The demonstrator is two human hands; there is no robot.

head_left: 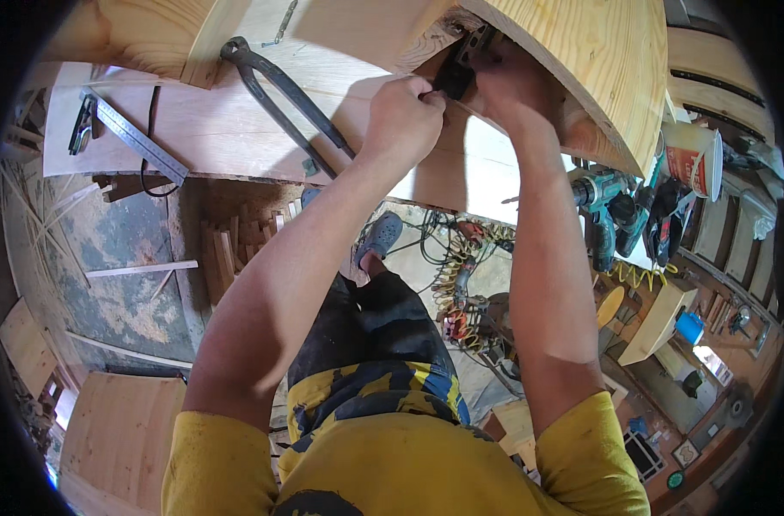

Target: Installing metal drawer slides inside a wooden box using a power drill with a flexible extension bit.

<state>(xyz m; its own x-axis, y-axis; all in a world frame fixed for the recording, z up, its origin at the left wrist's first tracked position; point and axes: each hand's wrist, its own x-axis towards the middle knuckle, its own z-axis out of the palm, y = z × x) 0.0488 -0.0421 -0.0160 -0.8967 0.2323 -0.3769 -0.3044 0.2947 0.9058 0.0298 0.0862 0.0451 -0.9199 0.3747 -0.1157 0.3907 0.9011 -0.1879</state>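
both hands (456, 107) on black tool (455, 73), wood panel (581, 60)

A round red-and-white labelled tub (700, 163) stands at the right, beside the teal drills (611, 206).

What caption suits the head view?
Both hands, left hand and right hand, grip a black tool against a wooden panel.

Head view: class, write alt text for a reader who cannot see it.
Both hands, left hand and right hand, grip a small black tool against a curved wooden piece over a pale workbench. Large pincers and a metal square lie left.
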